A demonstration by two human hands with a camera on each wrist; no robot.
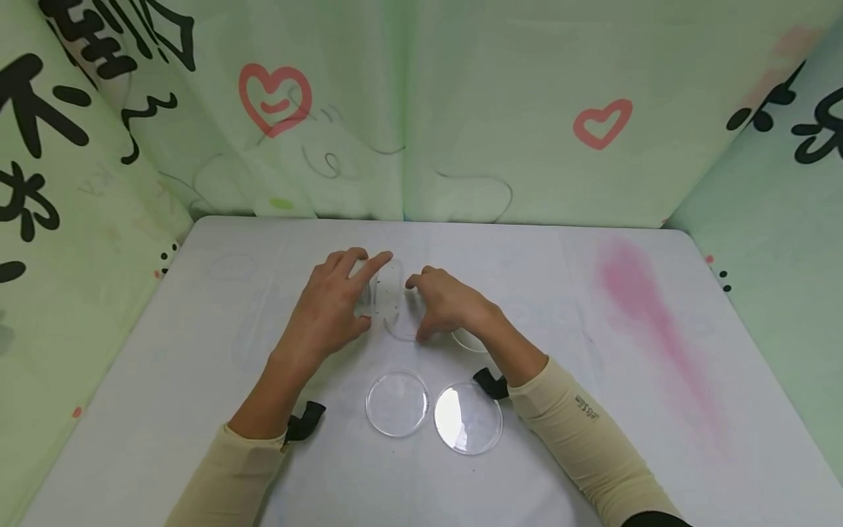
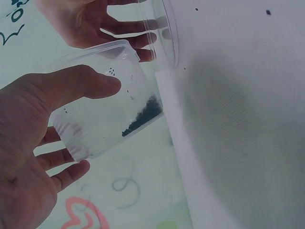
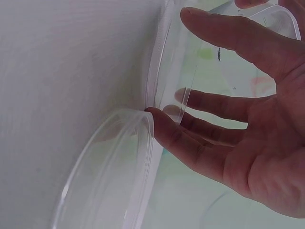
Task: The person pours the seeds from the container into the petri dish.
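Observation:
My left hand grips a clear rectangular plastic box, thumb on one side and fingers on the other. The box is tilted, and dark grains are heaped along its lower edge, with a few specks on its walls. To the right, my right hand holds a clear petri dish on the table between thumb and fingers. The box's edge is close to this dish; whether they touch I cannot tell. Another clear dish stands right beside the right hand's fingers, partly hidden under the wrist in the head view.
Nearer the front of the white table, two round clear dishes lie side by side; the right one reflects light and is close to the right wrist's black strap. Green cloth walls with drawings surround the table's back and sides.

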